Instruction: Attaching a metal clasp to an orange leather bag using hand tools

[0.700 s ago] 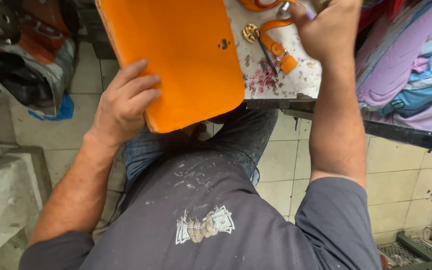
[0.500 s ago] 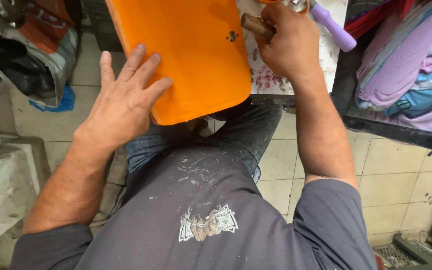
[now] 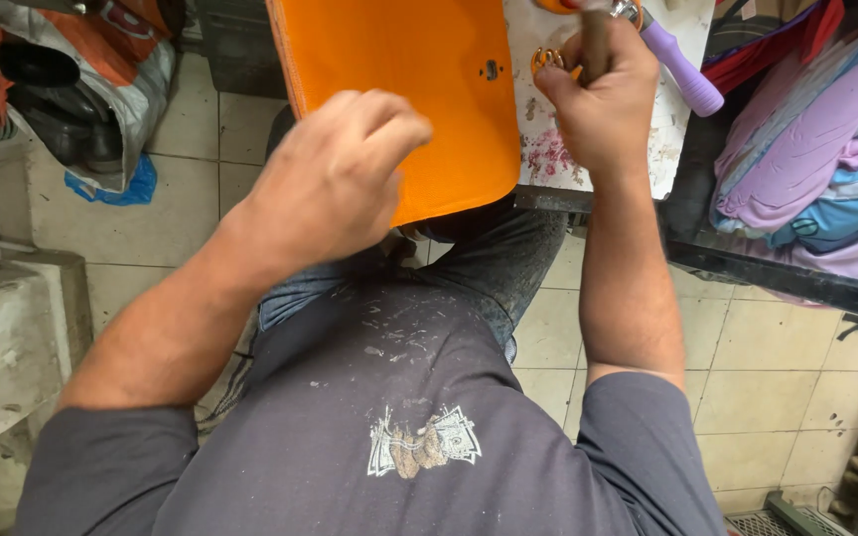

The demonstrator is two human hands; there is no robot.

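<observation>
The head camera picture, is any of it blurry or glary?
Head view: the left hand is smeared by motion blur over the orange sheet; the right hand gripping a tool handle is sharper; light is soft and even, with no glare and only faint shadows.

Single view: we wore the camera on the head, facing steeply down, close above our hands (image 3: 603, 94), the bench (image 3: 548, 149) edge, our lap and the tiled floor (image 3: 747, 367).
</observation>
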